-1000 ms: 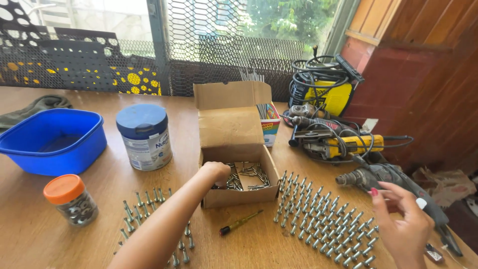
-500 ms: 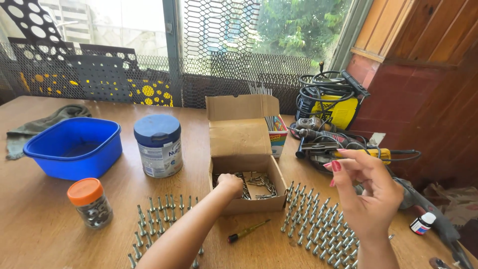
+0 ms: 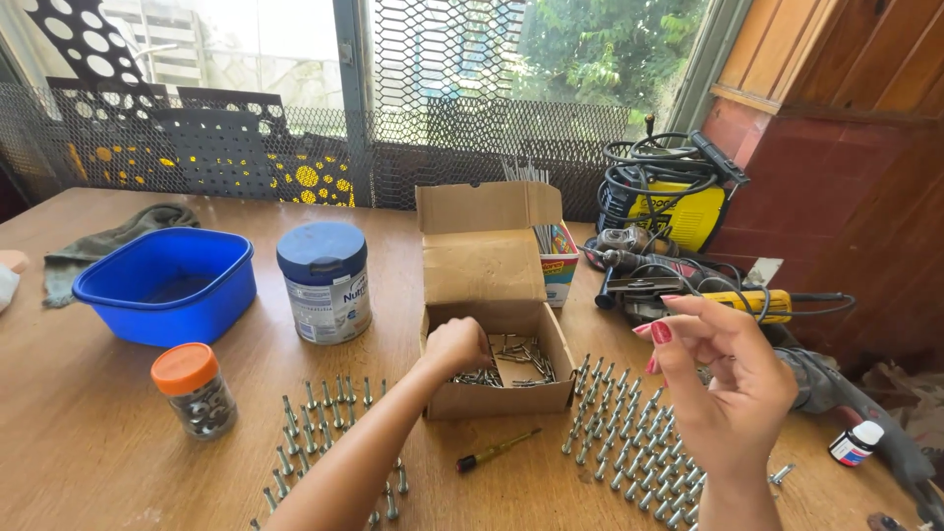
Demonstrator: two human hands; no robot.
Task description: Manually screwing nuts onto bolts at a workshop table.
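Note:
An open cardboard box (image 3: 497, 398) stands mid-table with loose bolts (image 3: 516, 356) inside. My left hand (image 3: 457, 344) is down in the box's left side, its fingers curled onto the bolts. My right hand (image 3: 723, 383) hovers above the table to the right of the box, fingers apart and holding nothing. Under it, several bolts (image 3: 629, 433) stand upright in rows. More upright bolts (image 3: 324, 418) stand on the left, beside my left forearm.
A small screwdriver (image 3: 497, 449) lies in front of the box. On the left are an orange-lidded jar (image 3: 194, 390), a blue tub (image 3: 167, 285) and a blue-lidded tin (image 3: 325, 280). Power tools with cables (image 3: 669, 197) and a small white bottle (image 3: 857, 442) crowd the right.
My right hand has lifted off the table at the far right and come in toward the box. My left hand has stayed in the box.

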